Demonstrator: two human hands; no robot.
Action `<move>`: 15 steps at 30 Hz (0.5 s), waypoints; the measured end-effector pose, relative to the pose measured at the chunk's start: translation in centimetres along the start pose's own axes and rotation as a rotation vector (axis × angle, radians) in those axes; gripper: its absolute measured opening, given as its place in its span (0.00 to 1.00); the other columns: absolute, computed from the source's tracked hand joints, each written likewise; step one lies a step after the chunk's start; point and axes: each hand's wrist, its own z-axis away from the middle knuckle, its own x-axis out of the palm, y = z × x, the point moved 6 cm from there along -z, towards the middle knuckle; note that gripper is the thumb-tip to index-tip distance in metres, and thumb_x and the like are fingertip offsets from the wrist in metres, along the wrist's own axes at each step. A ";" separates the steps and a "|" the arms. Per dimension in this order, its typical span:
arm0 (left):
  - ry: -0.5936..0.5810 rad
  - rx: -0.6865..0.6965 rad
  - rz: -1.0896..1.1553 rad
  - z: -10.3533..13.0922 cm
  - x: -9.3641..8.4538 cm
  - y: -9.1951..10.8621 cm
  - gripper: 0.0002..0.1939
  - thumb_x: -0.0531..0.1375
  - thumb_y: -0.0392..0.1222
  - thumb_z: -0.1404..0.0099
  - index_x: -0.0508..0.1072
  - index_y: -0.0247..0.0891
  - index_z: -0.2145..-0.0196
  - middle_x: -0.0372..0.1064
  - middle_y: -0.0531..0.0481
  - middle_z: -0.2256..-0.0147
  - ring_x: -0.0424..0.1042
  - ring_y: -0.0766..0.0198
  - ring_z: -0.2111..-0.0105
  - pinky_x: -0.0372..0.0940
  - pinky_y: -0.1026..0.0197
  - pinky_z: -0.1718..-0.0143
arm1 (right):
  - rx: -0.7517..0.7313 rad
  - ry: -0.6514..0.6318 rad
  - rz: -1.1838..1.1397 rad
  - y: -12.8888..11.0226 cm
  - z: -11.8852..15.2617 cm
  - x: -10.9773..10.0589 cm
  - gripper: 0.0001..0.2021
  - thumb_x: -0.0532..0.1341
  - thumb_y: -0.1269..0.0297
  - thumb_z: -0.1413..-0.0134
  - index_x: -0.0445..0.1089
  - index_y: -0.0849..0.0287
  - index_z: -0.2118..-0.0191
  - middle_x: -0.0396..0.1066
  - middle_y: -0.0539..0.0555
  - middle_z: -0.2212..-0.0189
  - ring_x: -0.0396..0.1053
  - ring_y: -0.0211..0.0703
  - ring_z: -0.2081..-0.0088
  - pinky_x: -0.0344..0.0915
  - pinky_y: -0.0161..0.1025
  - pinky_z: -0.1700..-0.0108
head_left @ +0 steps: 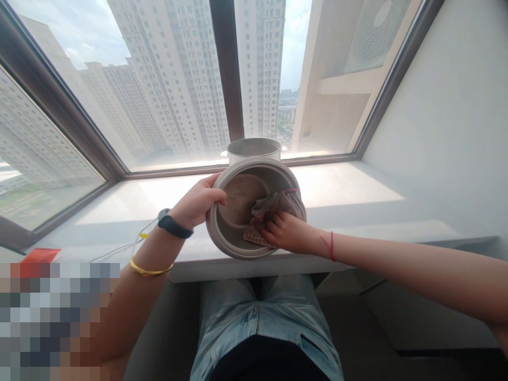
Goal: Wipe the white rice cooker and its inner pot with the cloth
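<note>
A round metal pot (242, 198) is tilted at the sill's front edge, its open mouth facing me. My left hand (202, 202) grips its rim on the left side, thumb over the edge. Inside the pot, my right hand (283, 231) presses a brownish checked cloth (265, 209) against the lower right of the inner wall. The fingers of that hand are bent into the cloth. Just behind stands a second metal pot (254, 148), upright, its lower part hidden by the first.
The white window sill (337, 185) runs below the dark window frame (228, 69). At the left lie a thin white cable (115, 251) with a yellow tag and a red item (42, 255). A white wall (444, 132) rises on the right.
</note>
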 end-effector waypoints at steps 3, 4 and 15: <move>-0.023 -0.046 0.034 -1.0 0.1 -0.9 0.34 0.58 0.27 0.63 0.78 0.35 0.53 0.76 0.46 0.64 0.74 0.54 0.68 0.67 0.62 0.75 | 0.003 -0.032 -0.028 -0.3 0.3 0.2 0.17 0.50 0.74 0.36 0.68 0.69 0.45 0.75 0.68 0.62 0.72 0.53 0.63 0.58 0.49 0.61; -0.028 -0.062 0.042 -1.4 0.1 -1.2 0.35 0.58 0.27 0.63 0.78 0.35 0.53 0.76 0.46 0.63 0.74 0.53 0.68 0.67 0.62 0.75 | 0.005 -0.047 -0.033 -0.4 0.4 0.3 0.17 0.50 0.74 0.35 0.68 0.69 0.45 0.75 0.68 0.62 0.72 0.53 0.63 0.58 0.48 0.61; -0.126 -0.139 0.042 -4.1 0.2 -2.7 0.38 0.62 0.27 0.63 0.76 0.35 0.49 0.77 0.44 0.61 0.77 0.48 0.64 0.69 0.60 0.72 | 0.045 -0.135 -0.073 -0.6 0.6 0.5 0.18 0.55 0.71 0.39 0.67 0.69 0.45 0.75 0.68 0.62 0.73 0.54 0.63 0.58 0.46 0.62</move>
